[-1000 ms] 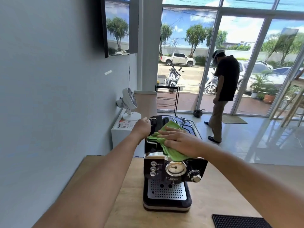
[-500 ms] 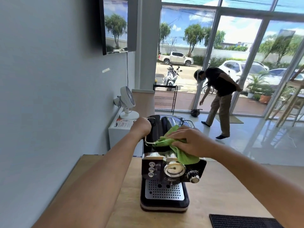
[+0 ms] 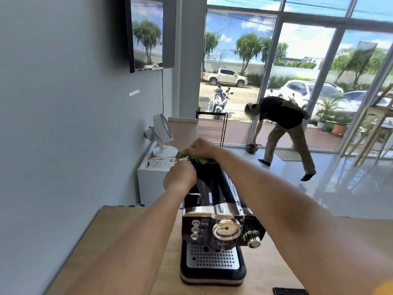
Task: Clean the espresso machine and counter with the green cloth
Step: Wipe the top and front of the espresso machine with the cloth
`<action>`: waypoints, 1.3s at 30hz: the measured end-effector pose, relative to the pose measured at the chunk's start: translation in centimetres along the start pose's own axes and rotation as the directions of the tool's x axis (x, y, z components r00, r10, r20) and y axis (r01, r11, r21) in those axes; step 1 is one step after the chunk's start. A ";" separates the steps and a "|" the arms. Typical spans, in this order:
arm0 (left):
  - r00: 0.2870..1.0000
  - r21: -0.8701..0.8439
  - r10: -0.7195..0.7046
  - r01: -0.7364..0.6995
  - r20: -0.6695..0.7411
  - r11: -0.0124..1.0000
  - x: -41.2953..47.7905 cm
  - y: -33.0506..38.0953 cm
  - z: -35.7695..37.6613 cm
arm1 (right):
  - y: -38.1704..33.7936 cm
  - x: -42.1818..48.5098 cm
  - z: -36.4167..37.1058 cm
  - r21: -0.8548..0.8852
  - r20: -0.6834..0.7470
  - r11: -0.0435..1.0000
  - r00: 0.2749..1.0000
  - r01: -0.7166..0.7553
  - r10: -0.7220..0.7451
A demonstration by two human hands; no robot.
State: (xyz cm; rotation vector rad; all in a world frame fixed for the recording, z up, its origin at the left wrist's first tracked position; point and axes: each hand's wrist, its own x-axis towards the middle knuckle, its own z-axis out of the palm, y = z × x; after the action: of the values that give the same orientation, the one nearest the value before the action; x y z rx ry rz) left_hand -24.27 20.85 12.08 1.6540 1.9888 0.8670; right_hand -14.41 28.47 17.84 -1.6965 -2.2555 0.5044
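Head view: our right hand (image 3: 201,148) clutches green cloth (image 3: 181,155) at twelve o'clock atop espresso machine (image 3: 217,220); left hand (image 3: 180,177) curled, hold unclear; wipe firmly.

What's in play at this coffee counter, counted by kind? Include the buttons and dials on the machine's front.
Espresso machine: 1
Green cloth: 1
Hands: 2 (left hand, right hand)
Round buttons: 3
Gauge: 1
Knob: 1
Total: 9
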 end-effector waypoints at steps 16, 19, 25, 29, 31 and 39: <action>0.999 -0.015 0.012 -0.013 -0.045 1.000 0.1 -0.2 0.2 | -0.1 1.1 0.4 -0.123 0.228 0.990 0.970 -0.061 0.088; 0.999 -0.011 0.011 -0.011 -0.033 1.000 0.0 -0.1 0.1 | 0.5 1.2 -0.1 -0.116 0.263 0.988 0.956 -0.101 0.128; 1.000 -0.010 0.006 -0.006 -0.024 1.000 0.3 -0.2 0.3 | 6.1 0.4 -1.9 0.032 0.221 0.946 0.926 -0.321 0.307; 1.000 -0.017 -0.003 0.002 -0.031 1.000 0.4 -0.2 0.4 | 7.5 -1.6 -3.0 -0.082 0.125 0.931 0.923 -0.357 0.364; 1.000 -0.021 -0.004 0.003 -0.028 1.000 0.3 -0.1 0.4 | 7.2 -2.5 -2.8 -0.174 0.055 0.898 0.906 -0.405 0.419; 1.000 -0.010 -0.012 0.012 -0.023 1.000 0.5 0.1 0.2 | 4.9 -5.2 -1.9 -0.305 -0.096 0.889 0.940 -0.342 0.329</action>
State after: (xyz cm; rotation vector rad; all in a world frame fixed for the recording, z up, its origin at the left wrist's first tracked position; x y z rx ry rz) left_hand -24.14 21.34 12.08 1.6321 2.0046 0.8940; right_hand -7.89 24.94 17.41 -2.2569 -2.1067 0.1718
